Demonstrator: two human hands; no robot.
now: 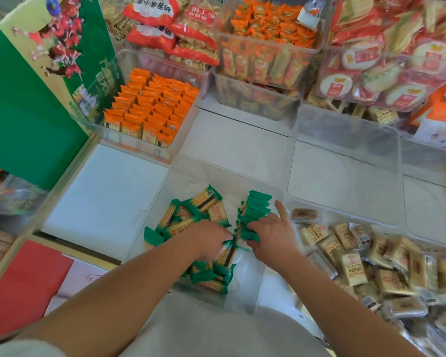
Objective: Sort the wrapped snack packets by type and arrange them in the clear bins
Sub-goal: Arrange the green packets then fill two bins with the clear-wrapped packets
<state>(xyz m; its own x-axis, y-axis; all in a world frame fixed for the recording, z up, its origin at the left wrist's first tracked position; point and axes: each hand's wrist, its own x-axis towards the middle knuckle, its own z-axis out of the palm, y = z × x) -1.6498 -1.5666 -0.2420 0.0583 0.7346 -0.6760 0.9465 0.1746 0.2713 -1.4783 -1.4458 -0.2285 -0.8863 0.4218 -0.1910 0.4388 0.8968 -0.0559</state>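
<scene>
Green-wrapped packets: both hands work inside the near centre clear bin (273, 194), where the green packets (209, 204) lie.
Right hand: right hand (273, 237) presses on a standing row of green packets (255, 210) at the bin's right side; its fingers (281, 207) are spread flat, forefinger extended, not clamped on one packet.
Left hand: left hand (209, 238) is curled down into the loose heap; fingertips hidden, so whether it grips a packet I cannot tell.
Key relation: loose packets lie left of and nearer than the row, just beside the left hand, which is the closer one; the row runs near to far, packets on edge.
Likely next need: a loose packet turned on edge and slid right against the row.
Counts: two hands; roughly eight packets in the row; the loose green ones overlap too much to count.
Outward, right: a bin of tan packets (350, 269), jumbled.
Outward, far left: orange packets (150, 109) in neat rows.
Outward, far: empty clear bins (345, 155) on the bench.
</scene>
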